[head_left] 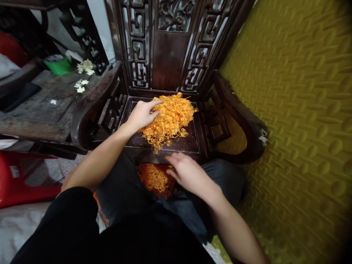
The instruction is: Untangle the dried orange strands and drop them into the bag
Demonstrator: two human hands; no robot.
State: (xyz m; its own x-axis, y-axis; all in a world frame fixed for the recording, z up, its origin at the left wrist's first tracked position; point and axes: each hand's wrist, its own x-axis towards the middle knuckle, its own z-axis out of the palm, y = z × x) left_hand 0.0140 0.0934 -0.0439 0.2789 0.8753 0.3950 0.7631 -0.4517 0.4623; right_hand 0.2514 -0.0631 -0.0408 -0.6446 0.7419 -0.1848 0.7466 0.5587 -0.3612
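Strands: big orange pile on carved chair seat; smaller batch below seat edge, in lap. I judge most unmoved. Left hand fingers spread flat on pile, right hand loosely open, gripping nothing.

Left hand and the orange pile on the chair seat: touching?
Touching. The head view shows the left hand lying palm down on the orange pile on the chair seat, fingers spread over its strands, no gap.

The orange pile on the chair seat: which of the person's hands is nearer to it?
Left. The left hand rests on the orange pile; the right hand hovers below the seat edge, apart from it.
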